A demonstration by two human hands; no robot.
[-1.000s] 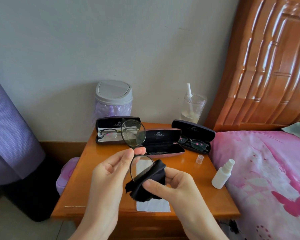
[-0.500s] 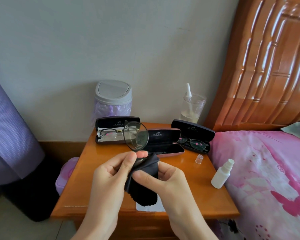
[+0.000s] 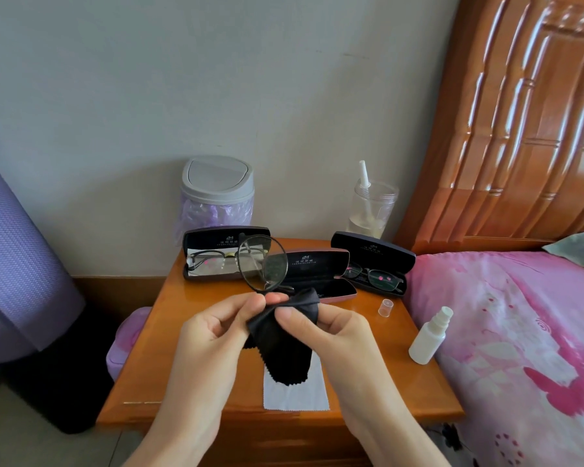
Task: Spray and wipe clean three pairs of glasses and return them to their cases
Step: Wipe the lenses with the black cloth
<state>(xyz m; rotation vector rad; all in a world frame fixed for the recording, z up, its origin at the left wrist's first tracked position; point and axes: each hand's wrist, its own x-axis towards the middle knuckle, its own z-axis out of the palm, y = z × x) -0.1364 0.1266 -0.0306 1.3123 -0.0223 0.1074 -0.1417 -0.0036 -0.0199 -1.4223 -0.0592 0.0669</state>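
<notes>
— Right, round the nightstand (image 3: 162, 332) first: what's out there?

— Three open cases along the back. From the hands, the left case (image 3: 226, 237) at eleven o'clock has a pair lying in it. So does the right case (image 3: 373, 251) at one o'clock, and the middle case (image 3: 317, 267) at twelve sits empty. At three o'clock the spray bottle (image 3: 427, 338) stands upright by the bed-side edge, with its clear cap (image 3: 385, 307) at two.

— Anything in the way?

— At six o'clock a white cloth (image 3: 297, 392) lies flat on the wood, partly under the hanging black cloth (image 3: 284, 352). Behind the table are a lidded bin (image 3: 216, 193) and a cup (image 3: 371, 207) with a straw (both well apart from the action).

— And the hands?

— Raised over the tabletop, close together. The left hand (image 3: 213, 335) pinches the round glasses (image 3: 263, 262) between thumb and forefinger, just below the one visible lens, which stands up in front of the cases. The right hand (image 3: 331, 332) has its fingers closed on the black cloth, bunched right beneath that lens; the second lens can't be seen.
</notes>
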